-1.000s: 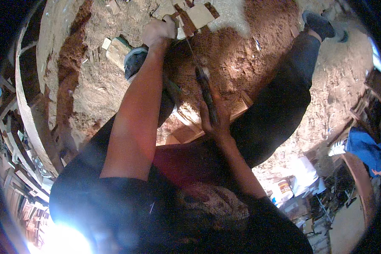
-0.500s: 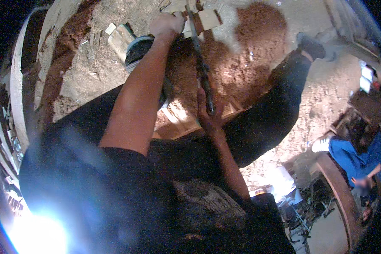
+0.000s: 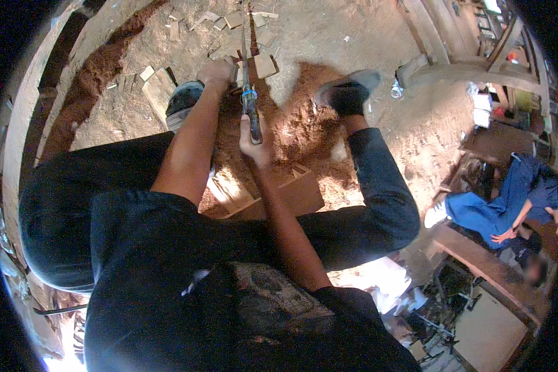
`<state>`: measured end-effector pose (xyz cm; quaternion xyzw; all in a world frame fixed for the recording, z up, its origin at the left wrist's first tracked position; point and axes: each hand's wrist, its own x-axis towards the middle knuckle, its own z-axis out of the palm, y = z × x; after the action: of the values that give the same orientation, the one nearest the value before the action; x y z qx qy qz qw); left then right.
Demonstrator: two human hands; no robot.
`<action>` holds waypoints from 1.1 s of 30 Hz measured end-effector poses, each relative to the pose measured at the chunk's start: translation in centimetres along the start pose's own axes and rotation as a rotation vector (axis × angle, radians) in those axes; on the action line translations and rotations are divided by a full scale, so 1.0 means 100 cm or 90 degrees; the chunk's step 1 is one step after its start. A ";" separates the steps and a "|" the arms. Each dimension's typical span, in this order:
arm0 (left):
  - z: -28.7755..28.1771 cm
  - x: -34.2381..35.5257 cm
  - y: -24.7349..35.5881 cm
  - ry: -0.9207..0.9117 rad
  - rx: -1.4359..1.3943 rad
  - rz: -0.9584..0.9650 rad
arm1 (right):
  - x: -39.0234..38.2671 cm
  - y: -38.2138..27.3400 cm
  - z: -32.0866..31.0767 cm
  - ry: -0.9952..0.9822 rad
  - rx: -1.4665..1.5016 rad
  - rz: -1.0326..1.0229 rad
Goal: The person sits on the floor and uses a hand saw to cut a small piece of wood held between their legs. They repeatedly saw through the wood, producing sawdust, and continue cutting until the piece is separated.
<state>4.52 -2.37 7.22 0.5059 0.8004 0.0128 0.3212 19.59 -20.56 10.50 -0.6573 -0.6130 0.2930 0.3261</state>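
Observation:
My right hand (image 3: 256, 142) is wrapped round the dark handle of a handsaw (image 3: 250, 102), seen nearly edge-on, with a blue band at the front of its grip. Its long thin blade points away from me. Just left of the blade, my left hand (image 3: 216, 73) is closed on a piece of wood, mostly hidden under the fingers. To the blade's right a pale wood block (image 3: 265, 66) shows. Beside my left forearm sits my left shoe (image 3: 183, 102); my right shoe (image 3: 348, 92) rests on the ground further right.
Below my hands lies an open wooden box-like frame (image 3: 291, 192). Wood offcuts (image 3: 232, 20) are scattered on the sawdust-covered ground ahead. A flat board (image 3: 161, 93) lies by my left shoe. At the right another person in blue trousers (image 3: 487, 214) sits near a long timber (image 3: 487, 266).
The whole view has shifted. My right leg has bent, its foot now nearer the saw. The saw appears further left and straighter; both hands keep their holds.

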 end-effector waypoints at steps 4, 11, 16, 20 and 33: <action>0.003 -0.008 0.002 0.018 0.001 -0.047 | -0.005 -0.010 0.002 0.056 0.157 0.006; 0.003 0.010 -0.013 0.057 -0.015 -0.068 | -0.005 -0.057 -0.009 -0.010 0.220 0.103; 0.011 0.000 -0.005 0.053 0.003 -0.086 | -0.045 -0.055 -0.055 -0.106 0.114 0.156; 0.005 -0.016 -0.004 0.119 -0.009 -0.060 | -0.004 -0.059 -0.062 -0.147 0.173 0.112; 0.012 -0.016 -0.014 0.160 -0.023 -0.058 | 0.045 -0.049 -0.054 -0.248 0.172 0.128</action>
<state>4.48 -4.75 6.64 0.4578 0.8560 0.0757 0.2278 21.19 -16.26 17.73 -0.5966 -0.5510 0.5245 0.2558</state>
